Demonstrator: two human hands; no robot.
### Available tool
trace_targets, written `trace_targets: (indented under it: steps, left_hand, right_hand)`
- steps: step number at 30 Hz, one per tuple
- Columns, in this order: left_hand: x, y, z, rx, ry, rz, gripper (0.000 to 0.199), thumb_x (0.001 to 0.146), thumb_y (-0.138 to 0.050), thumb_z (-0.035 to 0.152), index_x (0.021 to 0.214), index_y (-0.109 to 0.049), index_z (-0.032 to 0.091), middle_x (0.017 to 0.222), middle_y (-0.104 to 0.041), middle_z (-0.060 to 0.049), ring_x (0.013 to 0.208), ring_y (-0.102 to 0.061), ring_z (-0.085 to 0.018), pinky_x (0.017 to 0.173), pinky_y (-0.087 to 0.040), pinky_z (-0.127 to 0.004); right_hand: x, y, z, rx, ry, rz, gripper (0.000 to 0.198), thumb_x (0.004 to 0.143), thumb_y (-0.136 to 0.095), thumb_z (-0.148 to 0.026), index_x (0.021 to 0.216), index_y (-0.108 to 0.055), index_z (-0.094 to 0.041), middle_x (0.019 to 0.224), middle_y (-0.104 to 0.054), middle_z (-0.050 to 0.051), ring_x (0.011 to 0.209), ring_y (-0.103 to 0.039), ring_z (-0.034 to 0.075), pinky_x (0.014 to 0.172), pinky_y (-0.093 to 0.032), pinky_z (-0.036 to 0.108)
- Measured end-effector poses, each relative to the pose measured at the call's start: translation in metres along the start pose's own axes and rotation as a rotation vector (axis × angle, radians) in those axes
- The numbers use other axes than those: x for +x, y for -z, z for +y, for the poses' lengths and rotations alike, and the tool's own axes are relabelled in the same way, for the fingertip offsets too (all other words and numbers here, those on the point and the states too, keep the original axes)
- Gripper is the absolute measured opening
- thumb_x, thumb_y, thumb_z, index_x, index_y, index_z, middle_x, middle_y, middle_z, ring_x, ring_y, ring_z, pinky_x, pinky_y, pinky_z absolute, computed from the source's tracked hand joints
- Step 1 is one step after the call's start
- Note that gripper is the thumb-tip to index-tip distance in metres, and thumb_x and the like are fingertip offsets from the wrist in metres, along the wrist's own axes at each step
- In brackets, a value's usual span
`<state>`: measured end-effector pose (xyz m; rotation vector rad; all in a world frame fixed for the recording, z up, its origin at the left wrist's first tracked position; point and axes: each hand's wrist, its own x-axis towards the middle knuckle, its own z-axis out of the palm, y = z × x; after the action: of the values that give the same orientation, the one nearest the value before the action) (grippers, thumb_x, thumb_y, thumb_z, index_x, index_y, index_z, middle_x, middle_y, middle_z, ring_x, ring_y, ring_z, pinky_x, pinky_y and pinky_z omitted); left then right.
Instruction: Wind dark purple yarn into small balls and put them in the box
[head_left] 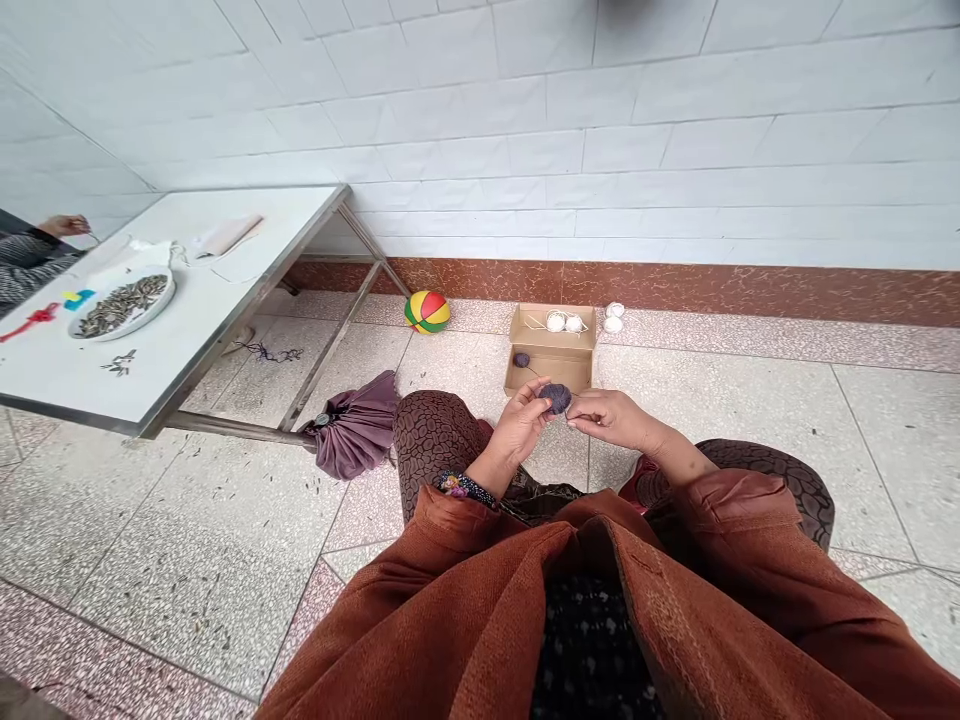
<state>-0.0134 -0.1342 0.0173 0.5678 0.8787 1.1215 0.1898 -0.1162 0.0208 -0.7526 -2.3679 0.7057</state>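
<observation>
My left hand (520, 424) is closed around a small ball of dark grey-purple yarn (556, 398), thumb on its near side. Just right of the ball, my right hand (611, 418) pinches the yarn strand close to the ball's edge. Below and beyond my hands an open cardboard box (551, 345) lies on the floor. A second dark yarn ball (522, 359) rests in its near part, with a strand running toward my hands. Two white yarn balls (564, 322) sit in the box's far part.
More white yarn balls (613, 318) lie right of the box. A coloured ball (427, 312) is by the wall. At left stands a table (247, 290) with a plate of seeds (124, 303); a purple bag (356, 430) touches its leg. Another person's hand (66, 226) shows far left.
</observation>
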Motion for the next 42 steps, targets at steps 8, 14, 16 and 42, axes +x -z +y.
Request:
trace_targets:
  steps: [8, 14, 16, 42]
  left_hand:
    - [-0.003, 0.001, -0.011, 0.338, 0.015, -0.046, 0.066, 0.063, -0.077, 0.012, 0.126, -0.057, 0.02, 0.095, -0.062, -0.001, 0.083, -0.055, -0.013, 0.08, -0.043, -0.029]
    - [-0.011, -0.007, -0.006, 0.151, 0.059, -0.289, 0.068, 0.066, -0.079, 0.016, 0.131, -0.06, 0.025, 0.111, -0.067, -0.005, 0.098, -0.059, -0.017, 0.086, -0.043, -0.031]
    - [-0.013, -0.009, -0.003, 0.075, 0.093, -0.322, 0.065, 0.067, -0.079, 0.018, 0.13, -0.062, 0.025, 0.119, -0.066, -0.007, 0.103, -0.06, -0.019, 0.088, -0.045, -0.032]
    - [-0.015, -0.003, -0.006, 0.16, 0.152, -0.357, 0.064, 0.07, -0.079, 0.022, 0.13, -0.059, 0.025, 0.106, -0.064, -0.005, 0.092, -0.058, -0.016, 0.078, -0.043, -0.028]
  right_hand:
    - [0.001, 0.001, 0.004, 0.083, -0.075, 0.113, 0.026, 0.101, -0.056, -0.041, 0.095, -0.075, -0.023, 0.082, -0.068, 0.004, 0.074, -0.063, 0.017, 0.068, -0.047, 0.028]
    - [0.003, -0.004, 0.011, 0.196, -0.283, 0.226, 0.031, 0.099, -0.056, -0.045, 0.084, -0.07, -0.021, 0.078, -0.066, 0.002, 0.071, -0.06, 0.016, 0.068, -0.046, 0.027]
    - [0.002, -0.007, 0.014, 0.234, -0.354, 0.224, 0.032, 0.099, -0.054, -0.045, 0.083, -0.068, -0.021, 0.075, -0.066, 0.001, 0.069, -0.059, 0.016, 0.066, -0.046, 0.027]
    - [0.003, -0.004, 0.01, 0.211, -0.179, 0.169, 0.028, 0.097, -0.06, -0.045, 0.088, -0.073, -0.022, 0.081, -0.069, 0.004, 0.073, -0.063, 0.017, 0.069, -0.049, 0.028]
